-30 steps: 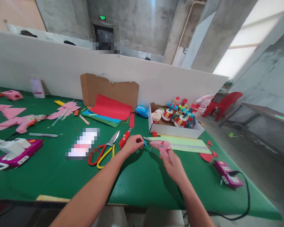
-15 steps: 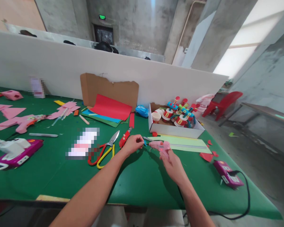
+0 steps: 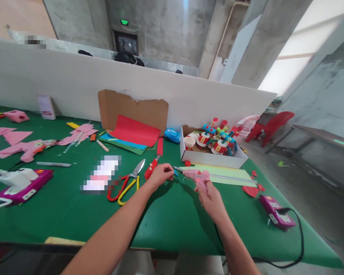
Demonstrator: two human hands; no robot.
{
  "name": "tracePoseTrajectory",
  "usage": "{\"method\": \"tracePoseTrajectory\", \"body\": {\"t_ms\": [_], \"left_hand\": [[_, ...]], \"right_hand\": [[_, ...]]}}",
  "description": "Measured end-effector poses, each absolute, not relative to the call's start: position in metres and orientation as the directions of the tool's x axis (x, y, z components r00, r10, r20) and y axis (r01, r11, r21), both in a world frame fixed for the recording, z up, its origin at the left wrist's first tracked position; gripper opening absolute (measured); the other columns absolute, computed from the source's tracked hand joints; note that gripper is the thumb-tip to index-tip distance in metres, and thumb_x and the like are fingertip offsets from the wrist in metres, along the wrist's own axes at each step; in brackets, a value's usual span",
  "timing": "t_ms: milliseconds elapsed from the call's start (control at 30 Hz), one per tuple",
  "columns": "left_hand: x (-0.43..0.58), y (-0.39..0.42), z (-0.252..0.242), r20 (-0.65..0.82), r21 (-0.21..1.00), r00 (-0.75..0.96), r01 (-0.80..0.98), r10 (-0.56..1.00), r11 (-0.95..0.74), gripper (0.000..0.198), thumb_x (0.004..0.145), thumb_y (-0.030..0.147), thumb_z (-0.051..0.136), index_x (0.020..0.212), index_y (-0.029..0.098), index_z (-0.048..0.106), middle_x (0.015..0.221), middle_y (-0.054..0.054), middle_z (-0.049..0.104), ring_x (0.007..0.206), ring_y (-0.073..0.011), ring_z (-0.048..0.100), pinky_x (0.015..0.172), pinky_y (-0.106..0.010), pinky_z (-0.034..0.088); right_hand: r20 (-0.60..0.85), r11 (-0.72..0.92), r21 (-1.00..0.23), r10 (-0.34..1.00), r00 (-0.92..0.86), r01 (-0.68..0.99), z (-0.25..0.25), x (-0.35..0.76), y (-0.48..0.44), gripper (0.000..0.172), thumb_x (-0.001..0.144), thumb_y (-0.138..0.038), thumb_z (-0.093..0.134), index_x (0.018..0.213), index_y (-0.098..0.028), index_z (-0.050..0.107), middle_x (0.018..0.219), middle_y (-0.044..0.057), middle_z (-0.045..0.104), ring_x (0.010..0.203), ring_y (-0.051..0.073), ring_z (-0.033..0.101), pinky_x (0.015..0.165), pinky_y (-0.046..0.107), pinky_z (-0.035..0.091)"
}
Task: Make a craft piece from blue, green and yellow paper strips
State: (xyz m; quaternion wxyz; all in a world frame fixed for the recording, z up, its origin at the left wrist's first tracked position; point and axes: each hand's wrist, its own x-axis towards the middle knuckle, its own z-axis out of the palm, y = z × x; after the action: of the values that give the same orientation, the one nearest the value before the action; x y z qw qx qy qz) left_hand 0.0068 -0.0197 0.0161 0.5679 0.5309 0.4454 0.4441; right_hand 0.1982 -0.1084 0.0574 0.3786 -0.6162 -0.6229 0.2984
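My right hand (image 3: 211, 199) grips a pink hot glue gun (image 3: 200, 178) by its handle, with the nozzle pointing left. The fingers of my left hand (image 3: 161, 174) are pinched on a small blue piece (image 3: 176, 172), probably paper, whose shape is mostly hidden. The gun's tip lies just right of this piece; whether they touch I cannot tell. Beside my left hand are a red-handled utility knife (image 3: 151, 169) and scissors (image 3: 132, 179) with red and yellow handles. Behind the gun lies a pale green sheet (image 3: 229, 175).
At the back right, a white box (image 3: 215, 157) holds paper cups and colourful cup figures. Coloured sheets (image 3: 136, 131) lean near brown cardboard (image 3: 133, 105). Purple power strips (image 3: 276, 212) sit at both sides, a black cord (image 3: 302, 236) hanging at right. Another pink glue gun (image 3: 31, 151) lies left.
My right hand has shifted the glue gun slightly to the right, its nozzle a little farther from my left fingers. My left hand stays nearly still, pinching the blue piece.
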Motion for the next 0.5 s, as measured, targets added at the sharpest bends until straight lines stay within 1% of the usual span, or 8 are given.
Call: {"method": "tracePoseTrajectory", "body": {"t_ms": [100, 200, 267, 367, 500], "left_hand": [[0.005, -0.019, 0.018, -0.082, 0.979, 0.227, -0.164, 0.97, 0.121, 0.014, 0.065, 0.02, 0.066, 0.064, 0.015, 0.054, 0.055, 0.002, 0.058, 0.051, -0.0091, 0.057, 0.057, -0.023, 0.048], [0.003, -0.019, 0.017, -0.1, 0.951, 0.236, -0.265, 0.967, 0.163, 0.02, 0.063, 0.023, 0.071, 0.065, 0.015, 0.053, 0.055, 0.002, 0.059, 0.051, -0.0099, 0.058, 0.057, -0.025, 0.05], [0.003, -0.018, 0.017, -0.103, 0.933, 0.233, -0.313, 0.967, 0.175, 0.023, 0.061, 0.024, 0.074, 0.065, 0.015, 0.053, 0.055, 0.002, 0.058, 0.052, -0.0104, 0.059, 0.057, -0.025, 0.05], [0.003, -0.018, 0.017, -0.114, 0.906, 0.234, -0.375, 0.966, 0.198, 0.026, 0.059, 0.024, 0.076, 0.065, 0.014, 0.053, 0.057, 0.002, 0.059, 0.053, -0.0111, 0.06, 0.058, -0.026, 0.051], [0.002, -0.019, 0.019, -0.134, 0.866, 0.245, -0.442, 0.96, 0.234, 0.028, 0.058, 0.024, 0.078, 0.066, 0.014, 0.053, 0.058, 0.0, 0.06, 0.054, -0.012, 0.06, 0.06, -0.027, 0.051]], "right_hand": [[-0.009, -0.027, -0.946, 0.998, 0.057, 0.324, 0.059, 0.197, -0.11, 0.042, 0.08, -0.059, 0.046, 0.087, -0.018, 0.056, 0.049, -0.004, 0.047, 0.041, 0.012, 0.042, 0.041, 0.024, 0.039], [-0.078, -0.084, -0.989, 0.995, 0.06, 0.119, 0.064, 0.195, -0.113, 0.045, 0.075, -0.06, 0.057, 0.088, -0.017, 0.059, 0.051, -0.004, 0.05, 0.042, 0.01, 0.043, 0.041, 0.022, 0.04], [-0.115, -0.115, -0.993, 0.991, 0.066, 0.003, 0.067, 0.194, -0.115, 0.044, 0.071, -0.059, 0.063, 0.085, -0.017, 0.06, 0.053, -0.003, 0.053, 0.042, 0.008, 0.042, 0.04, 0.021, 0.039], [-0.156, -0.144, -0.977, 0.985, 0.07, -0.159, 0.068, 0.195, -0.118, 0.041, 0.065, -0.052, 0.072, 0.082, -0.016, 0.062, 0.062, 0.0, 0.06, 0.042, 0.006, 0.041, 0.038, 0.02, 0.037], [-0.214, -0.192, -0.944, 0.975, 0.057, -0.268, 0.064, 0.201, -0.117, 0.038, 0.056, -0.04, 0.082, 0.075, -0.015, 0.062, 0.061, 0.0, 0.062, 0.04, 0.004, 0.038, 0.037, 0.018, 0.036]]}}
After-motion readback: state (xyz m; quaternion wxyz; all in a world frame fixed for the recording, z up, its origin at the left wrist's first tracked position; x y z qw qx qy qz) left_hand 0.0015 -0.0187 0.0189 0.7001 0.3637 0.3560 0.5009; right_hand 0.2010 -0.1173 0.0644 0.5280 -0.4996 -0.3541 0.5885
